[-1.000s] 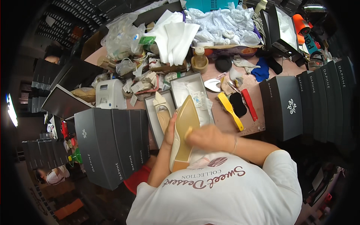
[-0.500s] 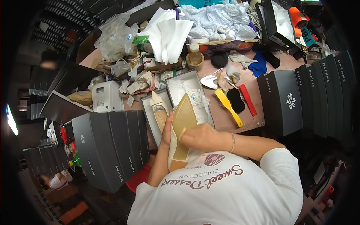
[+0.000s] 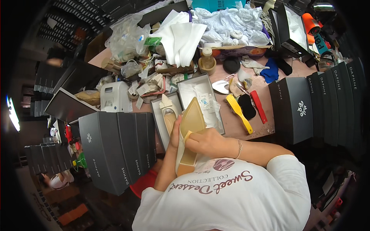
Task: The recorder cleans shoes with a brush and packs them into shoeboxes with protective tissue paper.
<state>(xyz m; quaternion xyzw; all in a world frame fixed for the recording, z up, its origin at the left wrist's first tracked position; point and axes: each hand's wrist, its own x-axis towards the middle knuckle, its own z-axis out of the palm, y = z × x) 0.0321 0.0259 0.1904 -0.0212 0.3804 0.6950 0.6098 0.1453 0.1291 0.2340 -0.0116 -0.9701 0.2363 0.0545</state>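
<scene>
A pale pointed shoe [image 3: 193, 115] is held close against my shirt, with its tan sole turned up and its toe pointing away from me. My left hand [image 3: 175, 138] is closed around the shoe's left side. In my right hand [image 3: 208, 141], the fingers pinch a small yellowish piece [image 3: 187, 135], pressed on the middle of the sole; its kind I cannot make out. The matching shoe [image 3: 168, 112], with a bow on its toe, lies in the open grey shoebox [image 3: 157, 127] just beyond my left hand.
Grey shoeboxes [image 3: 104, 150] stand in rows at left, and more boxes [image 3: 292, 109] at right. A yellow brush [image 3: 239, 113], a black pad [image 3: 246, 107] and a red brush [image 3: 258, 106] lie right of the shoebox. Farther back are a white label printer [image 3: 115, 97] and white paper sheets [image 3: 185, 38].
The right hand, blurred by motion before, is now sharp and still touches the sole with the small piece. The whole view has shifted slightly; the left hand keeps its hold.
</scene>
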